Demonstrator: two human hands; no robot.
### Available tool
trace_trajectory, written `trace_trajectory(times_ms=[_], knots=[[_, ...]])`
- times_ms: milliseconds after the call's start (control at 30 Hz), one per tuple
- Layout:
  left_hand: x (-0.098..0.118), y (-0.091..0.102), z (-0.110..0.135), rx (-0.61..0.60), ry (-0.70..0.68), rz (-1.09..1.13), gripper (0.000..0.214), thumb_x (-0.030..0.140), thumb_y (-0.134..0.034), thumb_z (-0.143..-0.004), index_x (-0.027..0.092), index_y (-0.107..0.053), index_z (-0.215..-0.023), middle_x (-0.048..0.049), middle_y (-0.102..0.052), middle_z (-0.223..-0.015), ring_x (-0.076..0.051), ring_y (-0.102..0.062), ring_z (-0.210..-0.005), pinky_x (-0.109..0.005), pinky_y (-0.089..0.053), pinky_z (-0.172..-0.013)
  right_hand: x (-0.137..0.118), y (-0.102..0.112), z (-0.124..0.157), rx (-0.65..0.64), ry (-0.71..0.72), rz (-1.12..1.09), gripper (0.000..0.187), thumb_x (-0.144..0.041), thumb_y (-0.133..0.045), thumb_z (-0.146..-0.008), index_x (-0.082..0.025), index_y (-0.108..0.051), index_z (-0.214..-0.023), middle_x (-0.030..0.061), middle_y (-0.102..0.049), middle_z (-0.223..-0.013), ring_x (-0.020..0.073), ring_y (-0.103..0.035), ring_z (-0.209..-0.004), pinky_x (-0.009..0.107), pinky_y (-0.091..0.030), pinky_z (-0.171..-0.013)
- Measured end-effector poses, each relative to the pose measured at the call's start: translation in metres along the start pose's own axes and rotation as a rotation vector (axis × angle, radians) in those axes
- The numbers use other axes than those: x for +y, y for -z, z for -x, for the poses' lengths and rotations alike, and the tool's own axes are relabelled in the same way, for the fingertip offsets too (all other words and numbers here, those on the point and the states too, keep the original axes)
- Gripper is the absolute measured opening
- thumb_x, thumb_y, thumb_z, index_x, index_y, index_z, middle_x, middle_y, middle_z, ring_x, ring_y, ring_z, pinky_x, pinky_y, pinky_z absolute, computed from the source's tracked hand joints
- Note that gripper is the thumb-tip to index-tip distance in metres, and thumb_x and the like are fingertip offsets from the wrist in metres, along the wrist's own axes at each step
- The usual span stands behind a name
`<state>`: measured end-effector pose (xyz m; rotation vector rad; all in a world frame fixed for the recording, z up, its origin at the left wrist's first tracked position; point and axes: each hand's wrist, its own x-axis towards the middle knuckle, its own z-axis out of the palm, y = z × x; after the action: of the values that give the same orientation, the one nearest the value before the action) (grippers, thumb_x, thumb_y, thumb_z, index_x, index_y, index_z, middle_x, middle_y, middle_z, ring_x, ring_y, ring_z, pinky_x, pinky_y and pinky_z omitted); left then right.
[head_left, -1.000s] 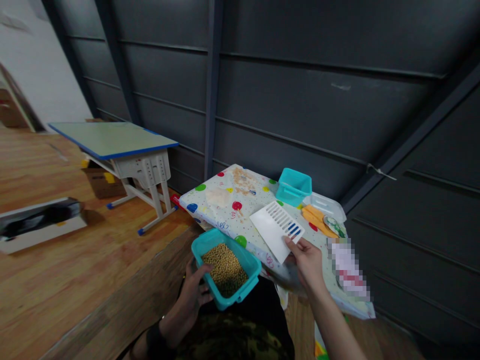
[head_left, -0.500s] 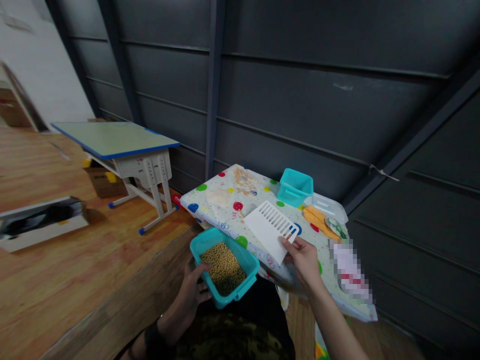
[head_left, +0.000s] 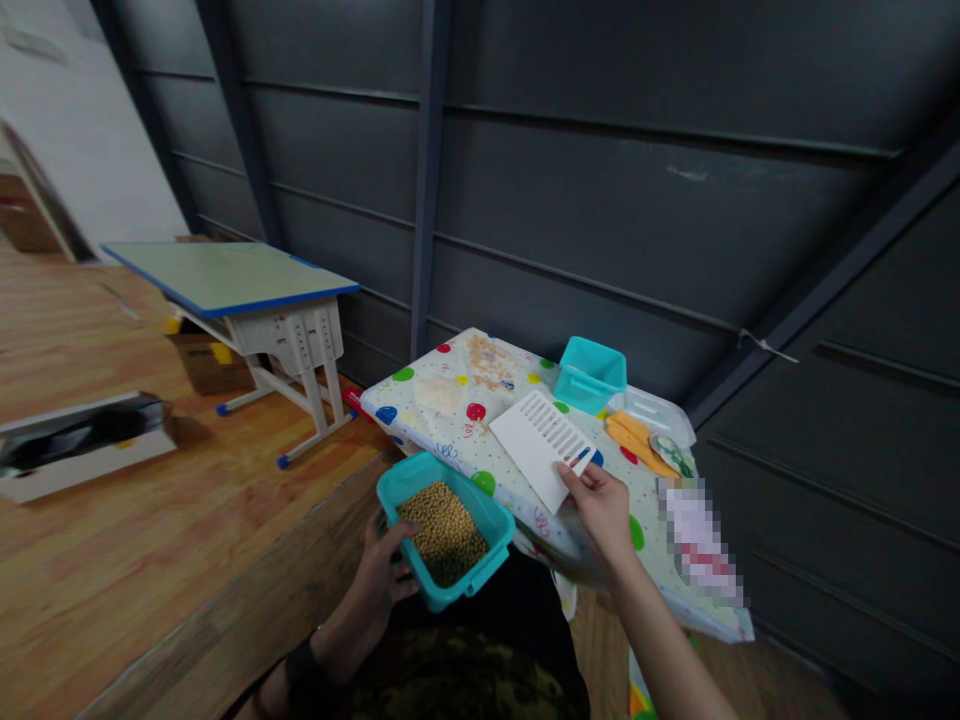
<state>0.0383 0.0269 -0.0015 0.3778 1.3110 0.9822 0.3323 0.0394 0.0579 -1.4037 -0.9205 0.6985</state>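
Observation:
My left hand [head_left: 390, 560] grips the left side of a teal plastic container [head_left: 491, 510], thumb over its rim. Dried soybeans [head_left: 444, 530] lie inside, and the container tilts at the table's front edge above my lap. In my right hand [head_left: 598, 500] is a white slotted scoop [head_left: 529, 450], a flat plate with a row of long slots, pinched at its near right corner. The scoop is over the tablecloth; whether it touches the cloth I cannot tell. Behind it stands a second teal container [head_left: 589, 375].
Brownish crumbs [head_left: 487, 362] and a pale powdery patch [head_left: 439, 394] lie on the dotted tablecloth [head_left: 409, 390]. An orange cloth [head_left: 637, 440], a clear lid [head_left: 660, 413] and a small round patterned item [head_left: 673, 455] are at the right. A dark panelled wall [head_left: 585, 220] rises behind; a desk [head_left: 232, 280] stands left.
My right hand and the scoop have shifted slightly up and back, the scoop's angle changing a little. The soybean container in my left hand has moved slightly up and left.

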Motion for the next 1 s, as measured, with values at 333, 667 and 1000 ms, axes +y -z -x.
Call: trace_trajectory(times_ms=[333,667,1000], knots=[[0.000,0.002,-0.001,-0.002,0.006,0.021,0.074,0.033,-0.076,-0.088,0.039,-0.042,-0.153,-0.0062,-0.073,-0.119,-0.022,-0.074,-0.079,-0.038,-0.062,-0.072,-0.001,-0.011,-0.013,-0.074,-0.017,0.010,0.066,-0.071,-0.097,-0.058,-0.015,-0.087,-0.091,0.0143,-0.085,-0.088,0.0250,-0.071,-0.063,0.033,-0.053,-0.053],[0.000,0.001,-0.004,0.014,0.019,0.048,0.075,0.034,-0.082,-0.084,0.039,-0.048,-0.150,-0.0056,-0.075,-0.116,-0.023,-0.076,-0.083,-0.041,-0.064,-0.075,-0.010,-0.015,-0.013,-0.098,0.011,0.019,0.060,-0.067,-0.095,-0.062,-0.017,-0.089,-0.094,0.0151,-0.087,-0.098,0.0289,-0.077,-0.076,0.037,-0.058,-0.063],[0.003,0.000,0.002,0.001,0.026,0.034,0.071,0.030,-0.071,-0.091,0.037,-0.042,-0.155,-0.0092,-0.073,-0.120,-0.025,-0.076,-0.082,-0.042,-0.064,-0.073,-0.006,-0.010,-0.003,-0.134,-0.001,0.003,0.061,-0.066,-0.096,-0.065,-0.017,-0.089,-0.098,0.0157,-0.087,-0.102,0.0308,-0.079,-0.079,0.037,-0.060,-0.065]])
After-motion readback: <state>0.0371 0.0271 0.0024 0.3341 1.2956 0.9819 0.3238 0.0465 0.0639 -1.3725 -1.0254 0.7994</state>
